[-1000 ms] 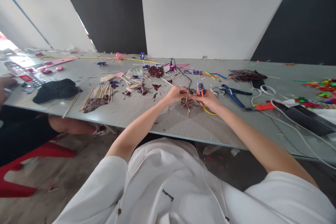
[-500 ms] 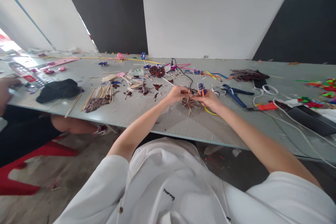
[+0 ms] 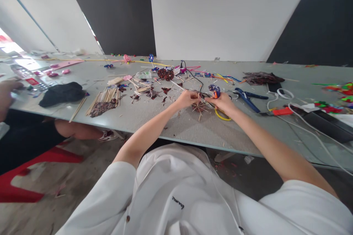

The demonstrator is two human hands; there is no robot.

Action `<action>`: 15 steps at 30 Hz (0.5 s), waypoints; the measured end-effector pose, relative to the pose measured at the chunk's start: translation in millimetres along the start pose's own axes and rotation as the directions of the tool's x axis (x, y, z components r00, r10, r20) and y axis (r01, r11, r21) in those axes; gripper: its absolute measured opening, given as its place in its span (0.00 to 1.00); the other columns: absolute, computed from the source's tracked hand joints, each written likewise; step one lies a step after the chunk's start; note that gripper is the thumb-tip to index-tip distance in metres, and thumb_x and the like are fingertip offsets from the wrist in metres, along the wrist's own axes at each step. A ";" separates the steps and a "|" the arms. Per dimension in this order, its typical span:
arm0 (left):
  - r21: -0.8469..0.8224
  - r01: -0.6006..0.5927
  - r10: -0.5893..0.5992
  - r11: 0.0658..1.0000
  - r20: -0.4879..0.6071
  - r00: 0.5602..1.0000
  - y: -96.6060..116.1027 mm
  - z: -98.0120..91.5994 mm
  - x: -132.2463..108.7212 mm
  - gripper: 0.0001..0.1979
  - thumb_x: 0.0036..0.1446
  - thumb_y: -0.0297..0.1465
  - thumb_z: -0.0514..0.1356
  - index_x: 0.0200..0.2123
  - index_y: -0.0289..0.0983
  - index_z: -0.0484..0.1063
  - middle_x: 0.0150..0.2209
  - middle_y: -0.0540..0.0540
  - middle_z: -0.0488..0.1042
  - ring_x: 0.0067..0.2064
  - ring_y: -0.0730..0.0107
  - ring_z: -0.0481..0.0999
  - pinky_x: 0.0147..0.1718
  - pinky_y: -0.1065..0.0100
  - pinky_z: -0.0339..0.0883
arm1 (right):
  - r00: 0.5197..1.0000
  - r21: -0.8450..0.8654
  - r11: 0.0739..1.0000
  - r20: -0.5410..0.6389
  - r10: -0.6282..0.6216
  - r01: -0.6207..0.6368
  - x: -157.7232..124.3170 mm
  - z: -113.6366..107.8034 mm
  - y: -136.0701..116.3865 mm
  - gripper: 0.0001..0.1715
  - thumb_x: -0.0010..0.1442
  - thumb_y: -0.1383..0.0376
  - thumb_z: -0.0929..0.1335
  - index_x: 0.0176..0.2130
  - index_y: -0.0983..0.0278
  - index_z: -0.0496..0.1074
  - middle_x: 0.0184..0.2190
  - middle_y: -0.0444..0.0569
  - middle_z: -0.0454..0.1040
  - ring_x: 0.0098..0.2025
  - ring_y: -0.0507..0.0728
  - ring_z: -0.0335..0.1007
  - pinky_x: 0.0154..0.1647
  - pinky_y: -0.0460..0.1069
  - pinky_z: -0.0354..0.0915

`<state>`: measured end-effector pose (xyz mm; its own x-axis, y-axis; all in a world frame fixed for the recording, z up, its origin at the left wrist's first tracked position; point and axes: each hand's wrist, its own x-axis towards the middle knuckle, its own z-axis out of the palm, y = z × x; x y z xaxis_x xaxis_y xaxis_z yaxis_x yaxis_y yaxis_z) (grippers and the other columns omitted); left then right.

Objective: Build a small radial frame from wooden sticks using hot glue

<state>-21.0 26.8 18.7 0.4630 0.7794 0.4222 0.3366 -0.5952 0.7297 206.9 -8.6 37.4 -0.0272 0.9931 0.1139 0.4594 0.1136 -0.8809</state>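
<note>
Both hands meet over the table in front of me. My left hand [image 3: 188,99] is closed in a pinch at the upper edge of a round brown piece with thin sticks spreading out like spokes [image 3: 200,108]; what lies between the fingertips is too small to make out. My right hand [image 3: 224,103] is wrapped round a small blue-and-orange object [image 3: 215,91], partly hidden by the fingers. Its fingertips are close to those of my left hand. Below it, a yellow loop [image 3: 223,115] lies on the table. A black cord [image 3: 194,77] comes down toward both hands.
Blue-handled pliers [image 3: 248,99], an orange-handled cutter [image 3: 282,111], white cable [image 3: 314,132] and a black box [image 3: 328,126] lie right. Sticks [image 3: 107,98], brown scraps [image 3: 166,90] and a dark lump [image 3: 62,94] lie left. Another person's hand [image 3: 8,90] is near a bottle [image 3: 31,80].
The blue-and-orange object has tilted and shifted slightly right in my right hand. My left hand keeps its pinch in nearly the same place.
</note>
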 end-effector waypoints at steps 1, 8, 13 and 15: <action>0.005 -0.009 0.009 1.000 -0.001 1.000 -0.8 -0.1 0.1 0.10 0.58 0.35 0.68 0.31 0.33 0.80 0.29 0.45 0.79 0.31 0.72 0.75 0.33 0.73 0.68 | 1.000 -0.044 0.999 0.003 0.014 -0.014 0.0 -1.9 -0.5 0.33 0.45 0.42 0.81 0.22 0.60 0.66 0.13 0.40 0.63 0.15 0.50 0.57 0.18 0.48 0.52; 0.002 -0.034 0.034 0.999 0.003 0.999 -8.2 1.0 1.3 0.09 0.59 0.34 0.67 0.32 0.33 0.81 0.29 0.46 0.80 0.31 0.73 0.75 0.33 0.74 0.69 | 0.994 -0.104 0.991 0.067 0.089 -0.082 -3.1 -5.4 -7.7 0.31 0.47 0.44 0.82 0.23 0.62 0.69 0.12 0.40 0.63 0.14 0.49 0.57 0.16 0.46 0.48; -0.039 -0.043 0.044 0.998 0.020 0.999 -16.3 2.8 4.0 0.09 0.59 0.34 0.67 0.34 0.34 0.82 0.30 0.46 0.80 0.32 0.72 0.76 0.33 0.73 0.69 | 0.987 -0.078 0.991 0.116 0.115 -0.107 -4.3 -6.3 -6.0 0.29 0.48 0.44 0.82 0.25 0.64 0.73 0.11 0.39 0.62 0.13 0.48 0.54 0.14 0.46 0.45; -0.062 -0.040 0.041 0.997 0.027 0.999 -19.0 3.6 5.1 0.09 0.59 0.34 0.67 0.34 0.34 0.82 0.31 0.46 0.81 0.32 0.72 0.77 0.34 0.72 0.69 | 0.987 -0.056 0.993 0.119 0.110 -0.104 -3.6 -6.0 -3.5 0.29 0.48 0.45 0.82 0.24 0.63 0.72 0.11 0.39 0.63 0.14 0.48 0.54 0.14 0.46 0.46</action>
<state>-22.1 41.3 5.0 0.4987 0.7485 0.4372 0.2668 -0.6124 0.7442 210.7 -12.7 42.8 -0.0819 0.9959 -0.0395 0.5088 0.0077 -0.8608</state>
